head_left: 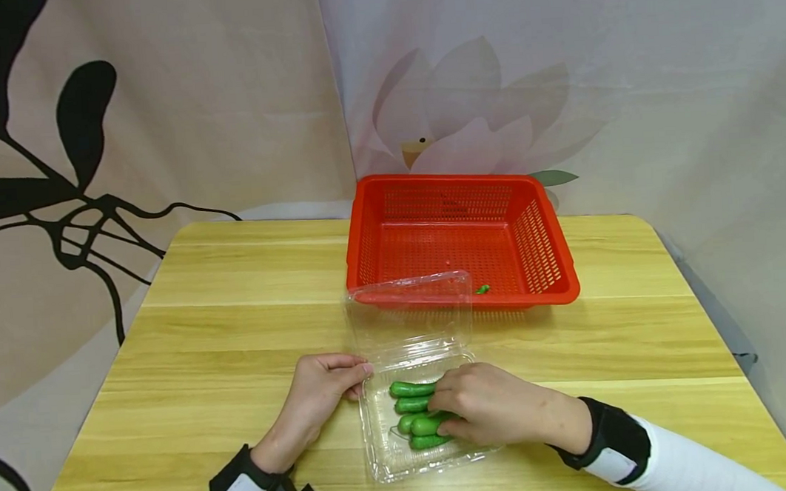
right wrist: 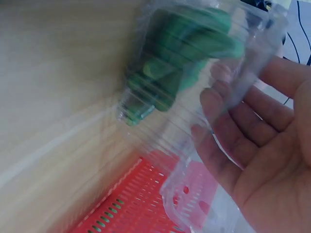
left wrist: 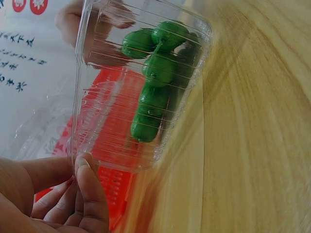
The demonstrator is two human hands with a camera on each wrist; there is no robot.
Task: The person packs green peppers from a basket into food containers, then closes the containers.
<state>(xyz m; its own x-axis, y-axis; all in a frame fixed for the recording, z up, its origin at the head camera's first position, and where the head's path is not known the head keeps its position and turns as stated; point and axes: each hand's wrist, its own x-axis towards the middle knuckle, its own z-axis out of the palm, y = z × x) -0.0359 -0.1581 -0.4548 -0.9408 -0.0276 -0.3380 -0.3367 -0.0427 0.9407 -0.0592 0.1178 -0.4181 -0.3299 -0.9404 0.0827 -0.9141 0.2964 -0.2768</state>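
A clear plastic clamshell box (head_left: 382,461) lies on the table with its lid (head_left: 410,326) raised toward the back. Several green peppers (head_left: 412,389) lie in its tray, side by side and partly heaped, and their undersides show through the ridged base in the left wrist view. My left hand (head_left: 327,386) pinches the tray's left edge between thumb and fingers. Over the tray, my right hand (head_left: 481,404) bends its fingers down at the peppers' right ends and covers them. Blur in the right wrist view hides whether it grips one.
A red plastic basket (head_left: 545,297) stands behind the box, and the lid overlaps its front rim in the head view. One small green piece (head_left: 483,289) shows inside near the front. The wooden table (head_left: 237,320) ends at a printed cloth backdrop (head_left: 258,97).
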